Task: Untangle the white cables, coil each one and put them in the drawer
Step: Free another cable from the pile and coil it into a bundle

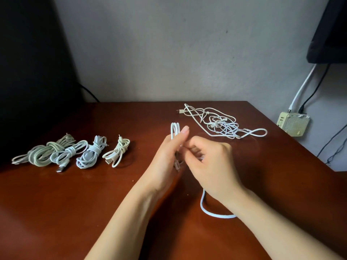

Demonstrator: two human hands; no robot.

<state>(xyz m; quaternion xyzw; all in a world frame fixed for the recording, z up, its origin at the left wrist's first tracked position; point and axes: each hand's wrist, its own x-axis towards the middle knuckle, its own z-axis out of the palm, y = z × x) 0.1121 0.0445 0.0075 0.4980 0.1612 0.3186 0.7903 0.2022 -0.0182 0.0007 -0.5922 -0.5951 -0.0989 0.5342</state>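
White cable [175,129] loops stand gripped in the left hand [169,152], right hand [212,160] pinching its strand just beside.

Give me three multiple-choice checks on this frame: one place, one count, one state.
1. Where on the brown wooden table lies the tangled heap of white cables?
A. far right B. near left C. under the hands
2. How many bundles form the row of coiled cable bundles on the left?
A. two B. four C. six
3. The white cable being worked is:
A. lying untouched B. plugged into the wall C. folded in loops in the left hand, with the right hand holding its tail

Key: 1 A, the heap sits at the far right; 2 B, four bundles lie side by side; 3 C, loops stick up from the left hand's grip.
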